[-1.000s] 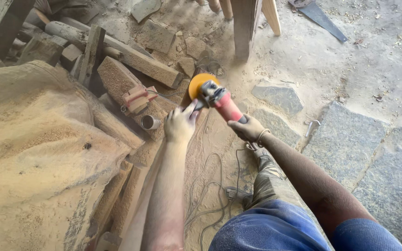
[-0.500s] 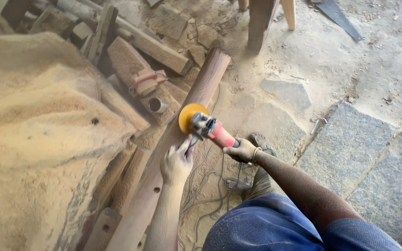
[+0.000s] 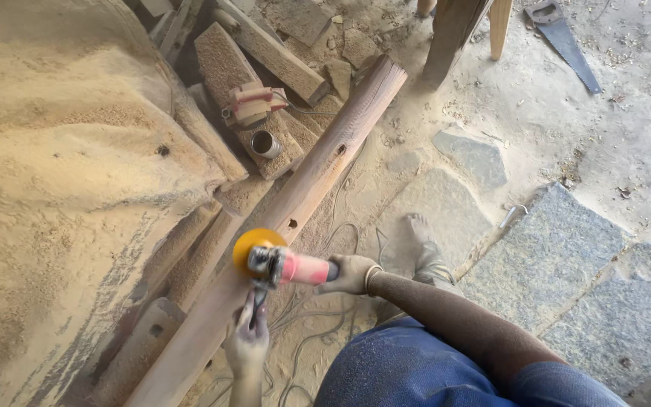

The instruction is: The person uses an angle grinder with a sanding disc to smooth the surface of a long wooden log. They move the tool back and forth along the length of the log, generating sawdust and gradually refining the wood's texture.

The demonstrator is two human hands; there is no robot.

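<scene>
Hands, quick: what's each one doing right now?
Left hand: closed on the side handle of the angle grinder.
Right hand: closed around the grinder's red body.

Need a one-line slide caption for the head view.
Both hands, right hand and left hand, hold a red angle grinder with yellow disc on a long wooden beam amid sawdust.

Pink, yellow-disc grinder on long beam.

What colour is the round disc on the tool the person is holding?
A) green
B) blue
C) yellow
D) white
C: the disc at the front of the pink grinder is yellow-orange, resting on the long wooden beam.
</scene>
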